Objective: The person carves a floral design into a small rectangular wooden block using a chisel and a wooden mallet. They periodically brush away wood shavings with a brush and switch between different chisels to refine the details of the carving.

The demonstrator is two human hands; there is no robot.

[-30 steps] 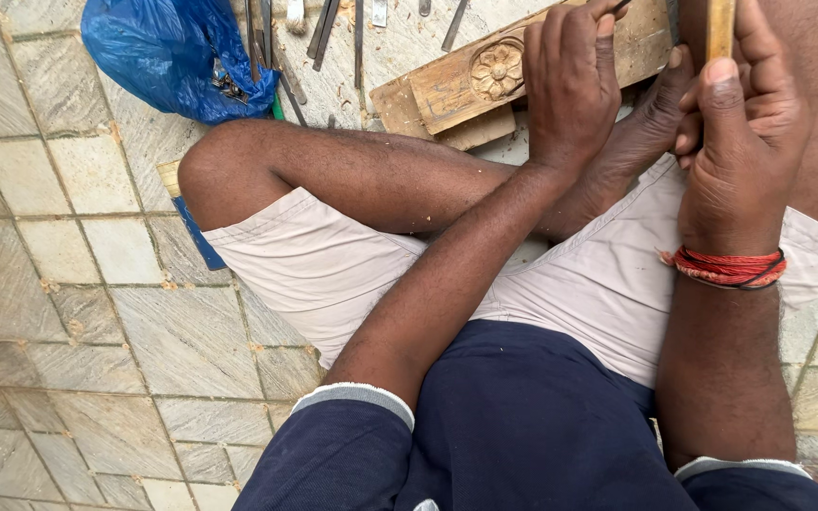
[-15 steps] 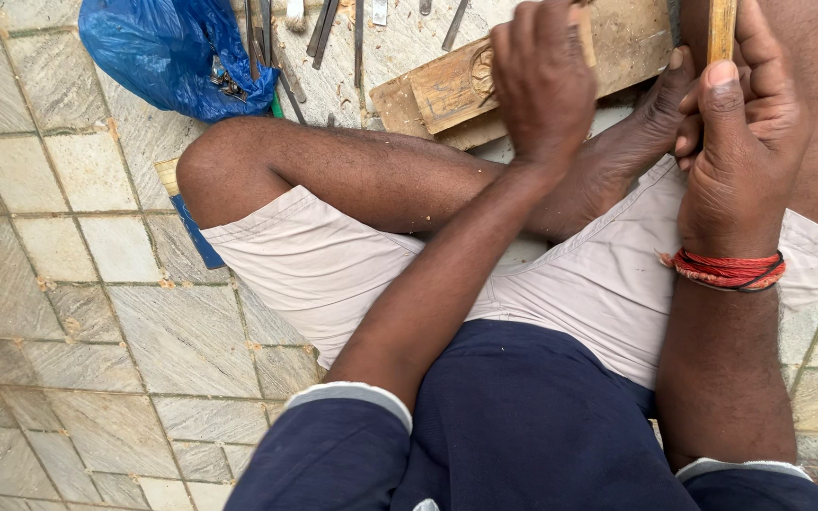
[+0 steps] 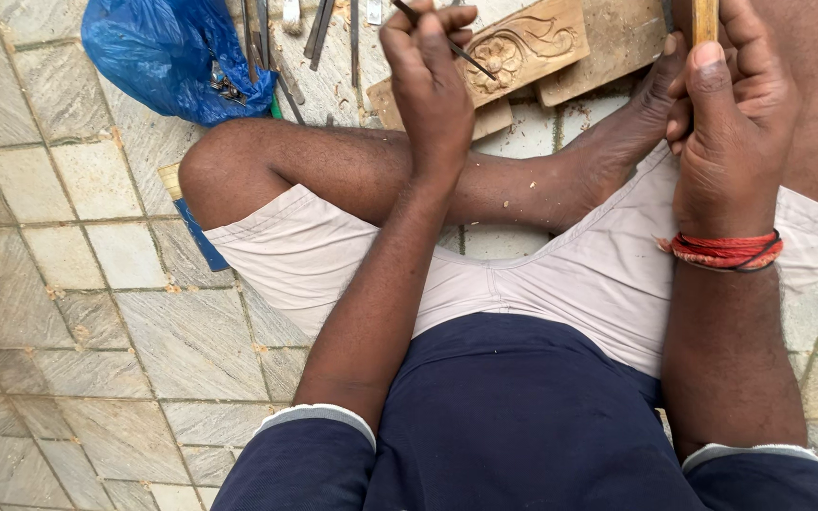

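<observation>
Carved wooden panel was propped on the tiled floor beyond the crossed legs; thin chisel was pinched slantwise in the left hand, wooden handle clamped upright in the right hand, presumably for striking.

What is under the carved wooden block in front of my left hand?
The carved wooden block lies on a plainer wooden piece, which sits on the tiled floor. How far that piece reaches is hidden by the block and the left hand.

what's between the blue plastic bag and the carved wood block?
In the head view, a row of thin metal carving tools lies on the floor between the blue plastic bag and the carved wood block.
</observation>
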